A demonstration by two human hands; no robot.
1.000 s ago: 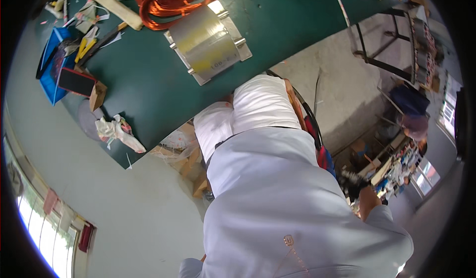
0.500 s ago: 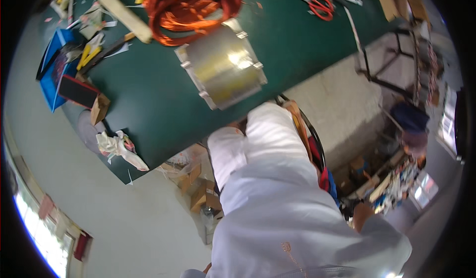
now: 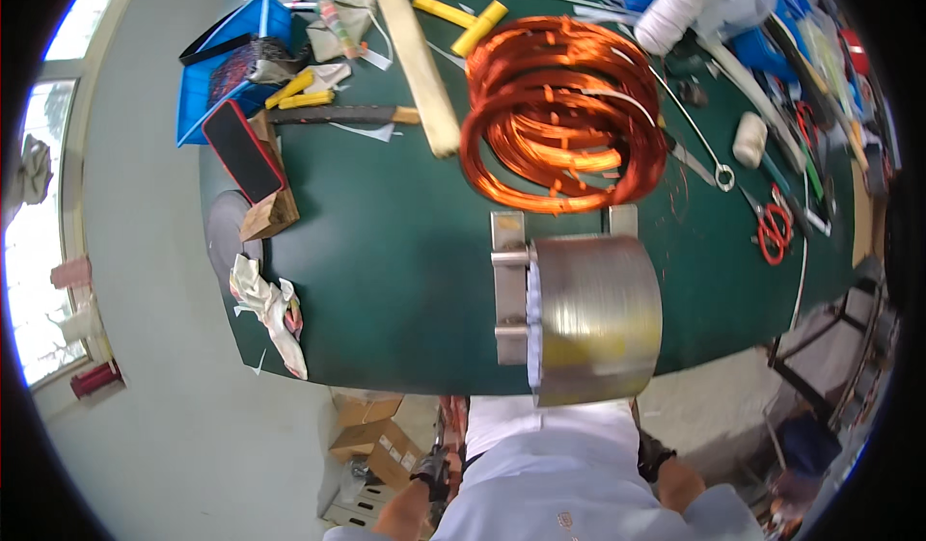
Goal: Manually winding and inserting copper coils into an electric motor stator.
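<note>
Below the near edge of the green table (image 3: 386, 281), my left hand (image 3: 433, 473) in a dark glove hangs beside my thigh. My right hand (image 3: 654, 456), also dark-gloved, is low at my other side. The fingers of both are too hidden to read, and no held object shows. Nearest to them on the tabletop is a hollow metal cylinder (image 3: 598, 319) with a white lining at its left edge. Steel bars (image 3: 510, 290) with clamp pieces lie along it. Behind it sits a pile of orange copper wire coils (image 3: 559, 175).
Left lie a blue bin (image 3: 198, 107), a phone (image 3: 243, 150) propped on a wooden block, and a crumpled cloth (image 3: 270, 310). A pale wooden stick (image 3: 415, 59) rests beyond. Right are red-handled scissors (image 3: 774, 232) and a white thread spool (image 3: 673, 11). Cardboard boxes (image 3: 381, 445) stand below.
The view has swung round, so the table now lies squarely ahead and the coils show whole. My legs are mostly under the table edge. Both gloved hands now show at my sides.
</note>
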